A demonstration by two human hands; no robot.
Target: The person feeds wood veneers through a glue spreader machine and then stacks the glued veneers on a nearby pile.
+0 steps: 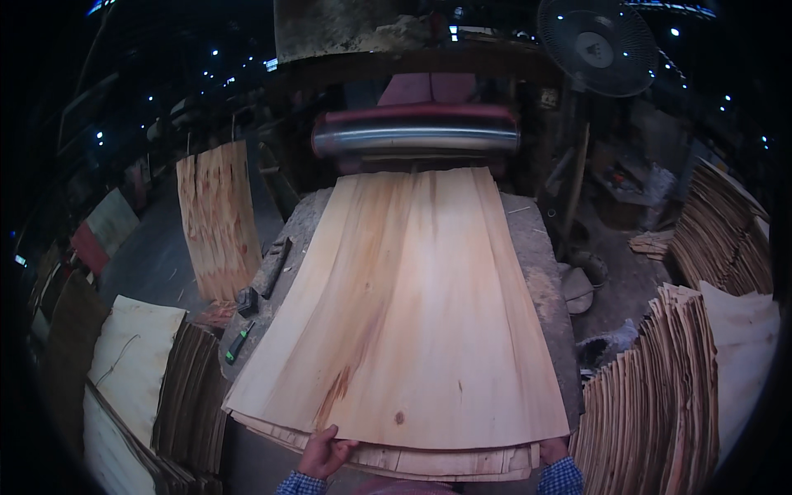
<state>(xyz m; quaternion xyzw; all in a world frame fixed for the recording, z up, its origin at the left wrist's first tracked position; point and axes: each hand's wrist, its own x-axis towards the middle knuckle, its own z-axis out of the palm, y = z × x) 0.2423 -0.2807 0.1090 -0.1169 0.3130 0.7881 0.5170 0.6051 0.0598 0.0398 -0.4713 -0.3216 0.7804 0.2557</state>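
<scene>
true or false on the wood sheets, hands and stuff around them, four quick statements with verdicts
1. The left hand touches the near edge of the top wood sheet: true.
2. The fan shows at the picture's upper left: false, the fan is at upper right.
3. A shiny roller appears above the sheet's far end in the picture: true.
4. The green-and-black tool lies on the sheet: false, the tool is left of it.
</scene>
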